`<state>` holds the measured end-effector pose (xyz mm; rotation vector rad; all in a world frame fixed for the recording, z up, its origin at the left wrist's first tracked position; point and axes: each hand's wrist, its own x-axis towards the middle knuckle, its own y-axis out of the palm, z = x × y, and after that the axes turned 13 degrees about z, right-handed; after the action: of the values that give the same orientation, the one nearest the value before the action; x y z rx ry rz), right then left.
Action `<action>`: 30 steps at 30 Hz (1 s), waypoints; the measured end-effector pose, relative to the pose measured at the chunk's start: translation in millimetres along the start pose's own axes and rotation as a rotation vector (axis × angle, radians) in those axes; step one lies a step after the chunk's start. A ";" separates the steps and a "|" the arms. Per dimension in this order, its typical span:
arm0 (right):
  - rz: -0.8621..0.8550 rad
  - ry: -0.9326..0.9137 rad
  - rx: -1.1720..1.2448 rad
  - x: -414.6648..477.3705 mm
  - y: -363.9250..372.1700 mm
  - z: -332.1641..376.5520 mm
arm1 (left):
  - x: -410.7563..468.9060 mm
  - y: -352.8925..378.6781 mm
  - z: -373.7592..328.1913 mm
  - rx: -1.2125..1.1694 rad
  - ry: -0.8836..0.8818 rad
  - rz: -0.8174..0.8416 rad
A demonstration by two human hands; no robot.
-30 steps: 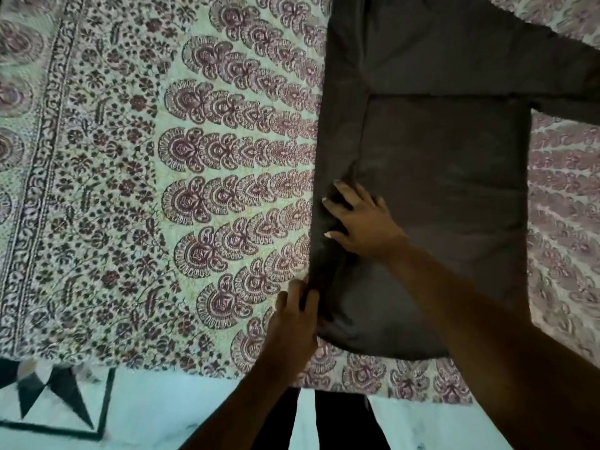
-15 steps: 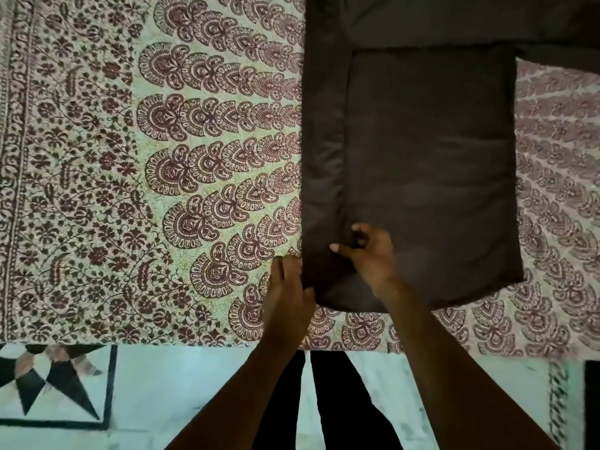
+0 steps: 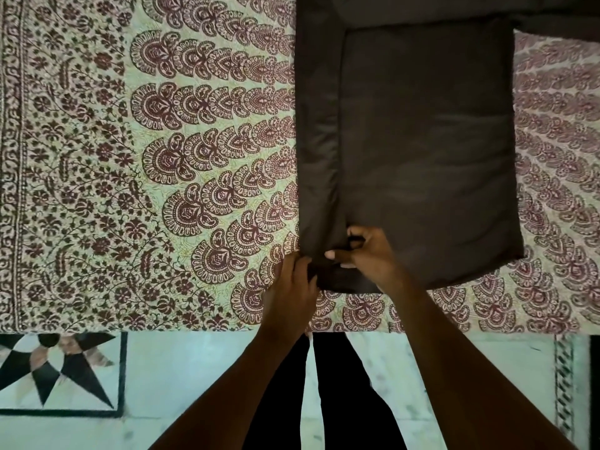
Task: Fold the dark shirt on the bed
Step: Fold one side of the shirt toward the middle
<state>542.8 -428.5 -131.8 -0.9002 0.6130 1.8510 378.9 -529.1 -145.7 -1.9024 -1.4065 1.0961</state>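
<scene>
The dark shirt (image 3: 422, 141) lies flat on the patterned bed cover, its left side folded inward as a long strip (image 3: 319, 125) and a sleeve running off the top right. My left hand (image 3: 290, 287) grips the shirt's bottom left corner at the hem. My right hand (image 3: 367, 254) sits just right of it, fingers curled and pinching the lower end of the folded strip. Both hands are close together near the bed's front edge.
The bed cover (image 3: 146, 157) with maroon paisley print spreads wide to the left and shows to the right of the shirt. Below the bed's edge lies a pale tiled floor (image 3: 194, 384) with a black star inlay (image 3: 55, 368). My dark trouser legs (image 3: 341, 401) stand between my arms.
My right hand slid down the folded strip from mid-shirt to the hem and curled into a pinch. My left hand stayed at the bottom corner. The view shifted toward the bed's edge.
</scene>
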 end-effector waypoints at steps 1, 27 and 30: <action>0.004 -0.001 0.003 0.3 1.2 -0.5 | 1.0 1.7 4.3 0.019 0.016 -0.024; 0.084 -0.762 -1.816 41.5 -43.6 12.3 | 38.0 -31.5 29.0 0.434 -0.057 0.267; 0.141 -0.834 -1.946 63.0 -72.9 26.1 | 35.9 -29.6 28.4 0.454 -0.028 0.259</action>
<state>583.3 -345.0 -168.5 -0.9132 -1.9931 2.3057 344.2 -487.2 -148.0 -1.7623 -0.8401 1.4275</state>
